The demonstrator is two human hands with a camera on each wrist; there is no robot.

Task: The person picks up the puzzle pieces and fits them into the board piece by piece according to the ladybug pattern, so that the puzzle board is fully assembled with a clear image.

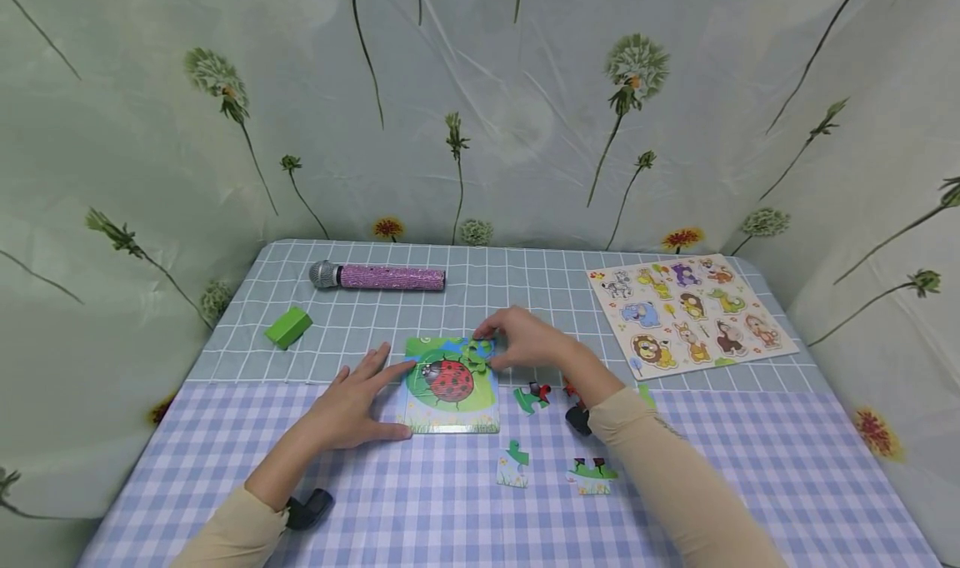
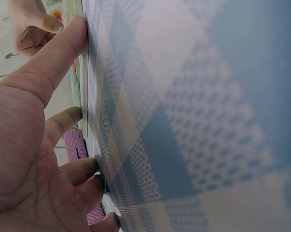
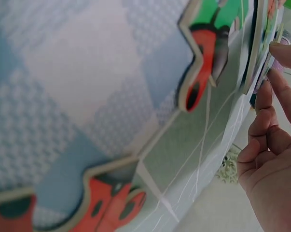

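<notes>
A square ladybug puzzle board lies mid-table. At its top right corner my right hand pinches a green puzzle piece between thumb and fingers. The right wrist view has this hand at the edge, thumb and forefinger meeting on a thin piece. My left hand spreads along the board's left side, thumb at the lower left corner and forefinger on the picture. In the left wrist view, the left thumb touches the board's edge. Whether the held piece is seated flat, I cannot tell.
Loose puzzle pieces lie right of the board: a red-green one, a grassy one and another. More are partly under the right forearm. A glittery microphone, green block and animal board lie further back.
</notes>
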